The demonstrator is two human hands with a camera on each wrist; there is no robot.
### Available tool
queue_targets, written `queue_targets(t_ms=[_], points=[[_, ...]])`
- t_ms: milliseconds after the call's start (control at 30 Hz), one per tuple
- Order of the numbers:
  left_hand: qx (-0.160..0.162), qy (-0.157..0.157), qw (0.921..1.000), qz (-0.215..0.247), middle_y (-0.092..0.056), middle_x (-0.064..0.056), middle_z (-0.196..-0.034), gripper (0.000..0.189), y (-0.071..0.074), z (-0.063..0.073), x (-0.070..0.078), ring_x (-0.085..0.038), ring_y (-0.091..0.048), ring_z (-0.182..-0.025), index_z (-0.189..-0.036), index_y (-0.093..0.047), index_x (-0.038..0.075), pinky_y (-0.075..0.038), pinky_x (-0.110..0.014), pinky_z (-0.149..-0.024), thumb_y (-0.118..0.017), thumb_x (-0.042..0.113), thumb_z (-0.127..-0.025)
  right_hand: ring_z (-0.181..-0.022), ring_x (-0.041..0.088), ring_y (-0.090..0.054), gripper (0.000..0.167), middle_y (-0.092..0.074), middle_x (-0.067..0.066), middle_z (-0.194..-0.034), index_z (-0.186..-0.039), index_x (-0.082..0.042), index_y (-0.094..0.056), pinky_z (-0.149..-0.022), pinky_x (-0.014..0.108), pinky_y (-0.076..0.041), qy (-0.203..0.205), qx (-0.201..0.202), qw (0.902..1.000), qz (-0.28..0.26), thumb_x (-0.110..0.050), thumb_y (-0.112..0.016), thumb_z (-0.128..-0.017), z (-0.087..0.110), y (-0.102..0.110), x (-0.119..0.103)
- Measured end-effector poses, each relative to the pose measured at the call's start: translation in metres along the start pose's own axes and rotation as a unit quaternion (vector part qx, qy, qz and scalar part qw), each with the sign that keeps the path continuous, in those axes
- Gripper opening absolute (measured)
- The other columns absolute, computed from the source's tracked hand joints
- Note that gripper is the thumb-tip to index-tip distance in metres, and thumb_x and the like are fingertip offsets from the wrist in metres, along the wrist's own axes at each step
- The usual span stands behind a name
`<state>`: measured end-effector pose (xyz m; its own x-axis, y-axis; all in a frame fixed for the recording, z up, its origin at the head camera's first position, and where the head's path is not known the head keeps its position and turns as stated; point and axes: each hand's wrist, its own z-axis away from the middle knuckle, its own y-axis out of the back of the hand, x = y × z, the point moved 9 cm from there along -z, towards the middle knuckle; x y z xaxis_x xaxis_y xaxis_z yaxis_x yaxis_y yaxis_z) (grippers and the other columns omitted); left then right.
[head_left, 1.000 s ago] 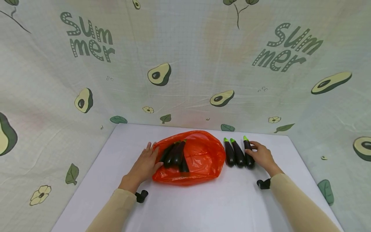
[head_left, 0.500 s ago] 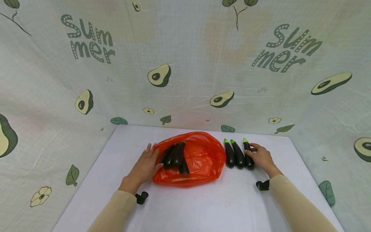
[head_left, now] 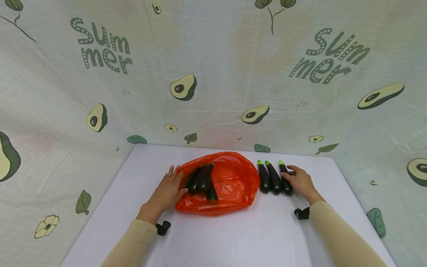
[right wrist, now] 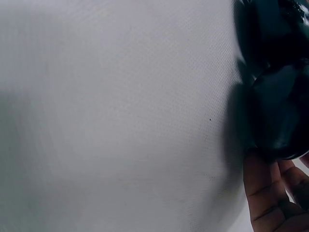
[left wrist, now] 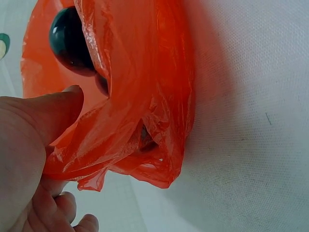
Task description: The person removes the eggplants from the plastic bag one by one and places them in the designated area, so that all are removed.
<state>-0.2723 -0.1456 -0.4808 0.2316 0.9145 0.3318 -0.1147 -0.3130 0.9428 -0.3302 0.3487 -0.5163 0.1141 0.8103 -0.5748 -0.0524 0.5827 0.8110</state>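
Note:
An open red plastic bag [head_left: 237,181] lies on the table with several dark eggplants [head_left: 204,180] inside its left part. My left hand [head_left: 168,191] holds the bag's left rim; in the left wrist view the thumb [left wrist: 58,111] is on the inner side and the other fingers are outside. To the bag's right, two eggplants [head_left: 273,178] with bright green tips lie side by side. My right hand [head_left: 301,183] grips a third eggplant [head_left: 283,171] from its right side. In the right wrist view, fingers [right wrist: 263,188] meet that eggplant's rounded end [right wrist: 280,116].
The white table [head_left: 227,241] reaches back to a cloth backdrop [head_left: 213,55] printed with avocados and lettering. Both wrists carry a small black camera, such as the right one [head_left: 302,213].
The green tip of the eggplant in my right hand has shifted slightly left, towards the other two. My left hand stays on the bag's rim. The head view has tipped slightly.

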Motion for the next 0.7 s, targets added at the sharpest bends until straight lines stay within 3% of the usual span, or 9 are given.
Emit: queue_targets(t_ms=[700], points=[[0.0, -0.005, 1.0, -0.003, -0.026, -0.022, -0.173, 0.083, -0.0016, -0.0001, 0.0012, -0.042, -0.009, -0.163, -0.164, -0.031, -0.002, -0.02, -0.06, -0.129, -0.073, 0.033, -0.101, -0.132, 0.055, -0.054, 0.08, -0.059, 0.037, -0.141, -0.156, 0.01, -0.037, -0.111, 0.065, -0.044, -0.011, 0.007, 0.9999, -0.01, -0.047, -0.059, -0.105, 0.0011, -0.0004, 0.0054]])
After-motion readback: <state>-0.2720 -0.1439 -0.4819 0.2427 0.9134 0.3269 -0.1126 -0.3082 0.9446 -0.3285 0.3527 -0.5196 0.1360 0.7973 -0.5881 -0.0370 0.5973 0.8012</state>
